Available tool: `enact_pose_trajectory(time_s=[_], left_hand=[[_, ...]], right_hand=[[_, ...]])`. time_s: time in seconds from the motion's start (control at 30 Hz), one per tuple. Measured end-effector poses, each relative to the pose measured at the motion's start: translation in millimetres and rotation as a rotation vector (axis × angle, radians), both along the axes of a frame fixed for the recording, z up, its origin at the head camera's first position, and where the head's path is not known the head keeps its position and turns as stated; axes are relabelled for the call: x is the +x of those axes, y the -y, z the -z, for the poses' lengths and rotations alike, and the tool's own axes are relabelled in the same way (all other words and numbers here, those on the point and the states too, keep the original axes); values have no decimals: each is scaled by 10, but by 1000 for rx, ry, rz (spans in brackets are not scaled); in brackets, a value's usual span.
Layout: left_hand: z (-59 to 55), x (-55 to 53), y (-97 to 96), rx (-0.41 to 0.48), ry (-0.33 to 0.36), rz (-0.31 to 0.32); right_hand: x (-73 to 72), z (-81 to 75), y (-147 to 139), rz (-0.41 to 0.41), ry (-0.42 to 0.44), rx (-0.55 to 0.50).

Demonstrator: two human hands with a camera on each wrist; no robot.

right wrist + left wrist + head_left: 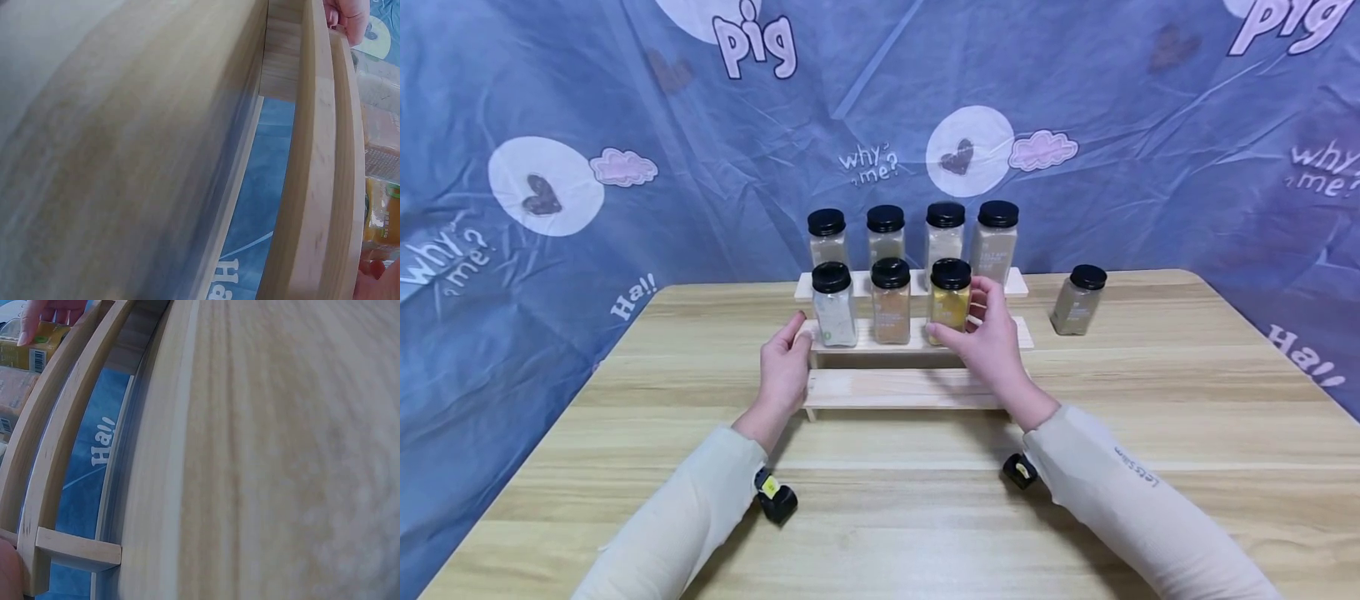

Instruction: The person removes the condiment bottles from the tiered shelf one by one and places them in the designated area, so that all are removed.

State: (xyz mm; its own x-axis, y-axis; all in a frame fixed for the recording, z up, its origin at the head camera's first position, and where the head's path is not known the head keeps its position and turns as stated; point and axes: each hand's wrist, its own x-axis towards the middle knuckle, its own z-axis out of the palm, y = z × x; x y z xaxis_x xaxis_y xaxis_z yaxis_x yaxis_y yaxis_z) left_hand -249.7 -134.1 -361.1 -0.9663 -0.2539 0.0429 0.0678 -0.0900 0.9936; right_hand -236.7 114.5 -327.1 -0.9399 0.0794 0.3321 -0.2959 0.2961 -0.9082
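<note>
Light glares softly off the tabletop (895, 542) before me, sleeves (688, 500) casting faint shadows; wrist views run dimmer, nearby wood blurred.

Both your sleeves pale cream, long, lightly creased, ending at the wrist. Left sleeve (673, 512): plain on its visible side. Right sleeve (1138, 504): small dark lettering (1137, 467) along the forearm, starts "Lets", remainder hard to read. Under your left cuff, a rounded black device (779, 505), yellow label; under your right, a similar black unit (1017, 473), yellow-and-white patch.
</note>
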Motion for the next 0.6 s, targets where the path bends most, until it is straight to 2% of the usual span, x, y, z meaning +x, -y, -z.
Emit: enact_pose_trajectory(time_s=[0.4, 0.6], left_hand=[[11, -8, 5, -17, -18, -7], [23, -11, 8, -9, -11, -2]], right_hand=[[-31, 31, -1, 34, -79, 54], [-41, 55, 9, 77, -127, 93]])
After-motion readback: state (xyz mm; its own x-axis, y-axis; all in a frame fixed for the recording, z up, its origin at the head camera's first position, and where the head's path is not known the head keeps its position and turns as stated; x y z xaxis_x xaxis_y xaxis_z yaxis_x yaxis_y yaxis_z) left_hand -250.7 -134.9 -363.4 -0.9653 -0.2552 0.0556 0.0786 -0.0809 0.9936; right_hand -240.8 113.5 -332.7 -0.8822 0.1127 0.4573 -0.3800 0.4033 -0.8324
